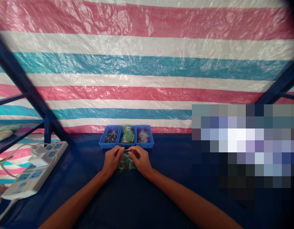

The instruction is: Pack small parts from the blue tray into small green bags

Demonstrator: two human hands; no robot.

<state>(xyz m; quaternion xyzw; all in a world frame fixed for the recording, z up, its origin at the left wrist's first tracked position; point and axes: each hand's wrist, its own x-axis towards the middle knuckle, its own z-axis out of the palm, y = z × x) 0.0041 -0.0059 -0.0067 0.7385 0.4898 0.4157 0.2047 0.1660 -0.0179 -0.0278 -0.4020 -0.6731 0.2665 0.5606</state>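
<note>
The left hand (111, 160) and right hand (142, 160) pinch a small dark pin (127, 150) between their fingertips, just above a heap of green packets in plastic (125, 164) on the blue-covered bench (89, 203). Just beyond stands a blue three-compartment tray (126, 145), holding dark pins (111, 136) on the left, green packets (126, 135) in the middle and clear bags (143, 136) on the right. A white power strip (34, 168) with cables lies at the bench's left edge, and a blue metal frame (23, 76) stands before a pink, white and teal striped tarp (147, 66).
</note>
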